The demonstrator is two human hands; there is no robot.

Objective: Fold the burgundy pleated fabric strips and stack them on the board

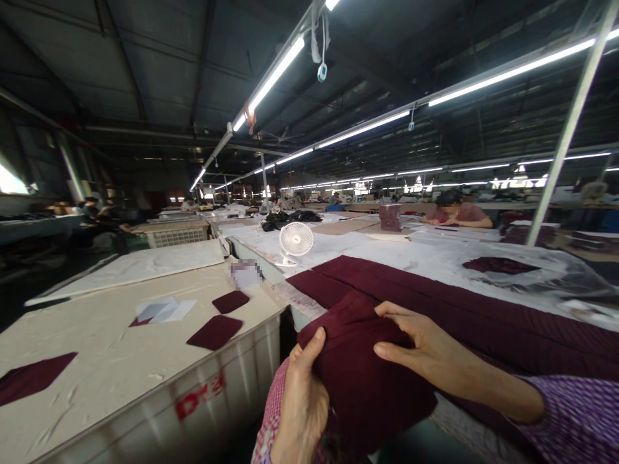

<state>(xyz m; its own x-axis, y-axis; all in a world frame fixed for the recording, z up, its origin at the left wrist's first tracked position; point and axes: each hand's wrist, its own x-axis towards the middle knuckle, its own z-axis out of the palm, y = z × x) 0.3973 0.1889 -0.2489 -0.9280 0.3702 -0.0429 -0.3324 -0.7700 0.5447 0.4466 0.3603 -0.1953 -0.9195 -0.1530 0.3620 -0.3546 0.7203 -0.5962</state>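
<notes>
A dark maroon stack of cut fabric (367,386) hangs in front of me, its layers hard to tell apart. My left hand (304,393) grips its left edge, with the thumb on top and the other fingers largely hidden beneath. Over the upper right part of this fabric is my right hand (420,341), its thumb and forefinger apart and touching the cloth. Just behind, a long maroon fabric spread (435,296) lies along the white-covered table (338,243).
A white fan (296,240) stands on the table. To the left, a cream board (111,361) over a large bin (232,374) carries maroon pieces (215,332) and white papers (167,309). A person (459,212) works across the table, near a metal pole (565,135) and clear plastic (570,270).
</notes>
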